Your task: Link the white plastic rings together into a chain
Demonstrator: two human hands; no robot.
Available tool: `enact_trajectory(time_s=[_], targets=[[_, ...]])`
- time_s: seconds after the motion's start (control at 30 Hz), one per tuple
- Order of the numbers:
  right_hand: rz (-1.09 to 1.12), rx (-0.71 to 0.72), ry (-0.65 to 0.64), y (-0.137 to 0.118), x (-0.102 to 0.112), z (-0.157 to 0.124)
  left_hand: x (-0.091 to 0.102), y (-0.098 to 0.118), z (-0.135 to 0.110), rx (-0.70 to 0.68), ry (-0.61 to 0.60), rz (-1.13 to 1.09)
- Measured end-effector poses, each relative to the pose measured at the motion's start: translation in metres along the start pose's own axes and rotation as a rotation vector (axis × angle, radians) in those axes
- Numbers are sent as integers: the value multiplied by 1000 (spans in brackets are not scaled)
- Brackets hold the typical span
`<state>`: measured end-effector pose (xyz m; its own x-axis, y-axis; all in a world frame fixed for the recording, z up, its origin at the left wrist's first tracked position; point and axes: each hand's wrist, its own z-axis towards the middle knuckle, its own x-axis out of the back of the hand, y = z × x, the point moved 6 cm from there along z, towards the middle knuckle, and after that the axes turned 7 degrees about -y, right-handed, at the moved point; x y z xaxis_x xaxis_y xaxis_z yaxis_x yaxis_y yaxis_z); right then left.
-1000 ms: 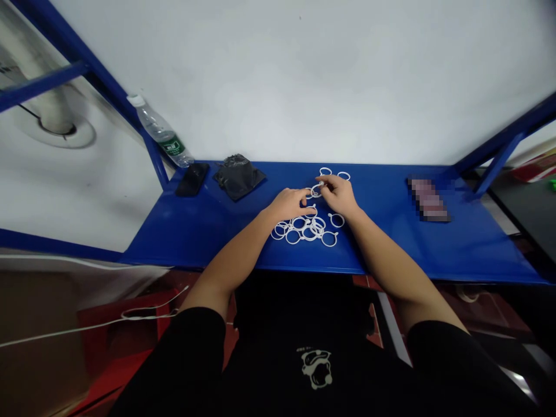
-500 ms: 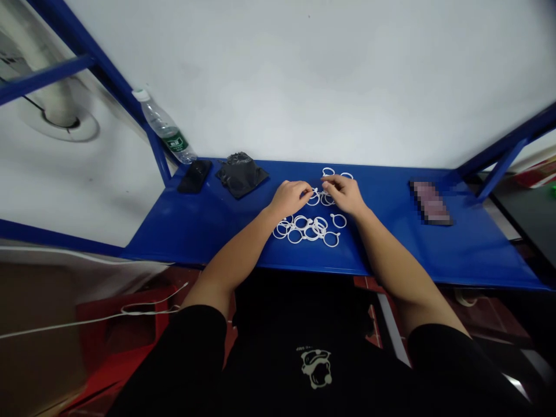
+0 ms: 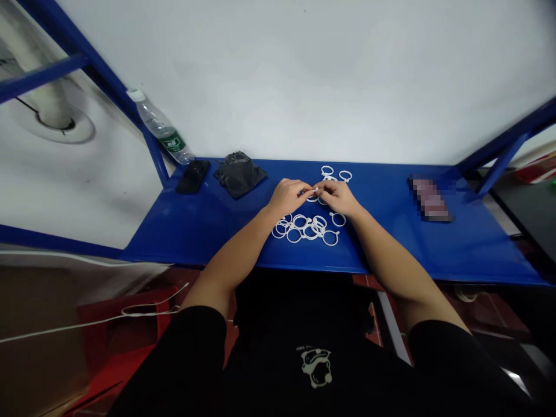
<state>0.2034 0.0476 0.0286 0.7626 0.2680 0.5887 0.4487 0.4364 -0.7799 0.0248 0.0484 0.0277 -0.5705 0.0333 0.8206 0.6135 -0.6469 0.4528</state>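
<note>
As left fingers (image 3: 303, 187) and right fingers (image 3: 328, 186) pinch tight on white rings (image 3: 312, 200), loops partly hidden, contact points unclear.

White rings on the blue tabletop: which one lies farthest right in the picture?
The back-right ring, just beyond the right hand; no other visible one reaches as far right.

My light's pretty soft over this flat blue tabletop (image 3: 391, 197), murky below its front edge, wide-lens stretch toward its side edges.
</note>
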Motion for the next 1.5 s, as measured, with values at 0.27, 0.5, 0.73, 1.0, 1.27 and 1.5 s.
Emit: enact_trajectory(time_s=[0.27,0.5,0.73,1.0,1.27,1.5], targets=[[-46,7,45,0,0,1,-4,-1,1,-21,-24,-4],[-128,9,104,2,3,2,-11,4,2,-53,-68,4],[-271,-42,216,12,42,-3,1,-10,1,47,31,-22],[-226,-202,-408,13,44,-22,-9,-9,2,34,-51,-18],[-262,-149,-478,5,7,-12,-5,-1,0,-55,-84,-58],[-230,120,46,-16,7,-1,-10,5,-2,-118,-118,-43]])
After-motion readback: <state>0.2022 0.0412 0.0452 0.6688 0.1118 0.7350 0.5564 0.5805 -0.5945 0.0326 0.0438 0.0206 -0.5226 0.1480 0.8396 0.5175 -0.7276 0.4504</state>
